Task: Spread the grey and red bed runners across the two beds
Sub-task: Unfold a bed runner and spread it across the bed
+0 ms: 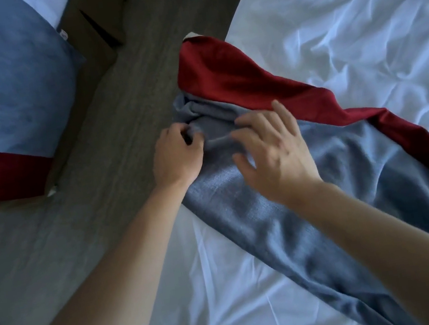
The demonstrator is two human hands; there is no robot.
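I see my left hand (177, 156) pinching the bunched end of the grey and red runner (287, 206) at the near bed's (352, 9) edge; right hand (271, 149), fingers spread and relaxed, rests on it.

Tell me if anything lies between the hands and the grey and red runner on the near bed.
Nothing visible does. The left hand already grips the bunched grey end of the runner at the edge of the bed, and the right hand rests on the grey cloth beside it.
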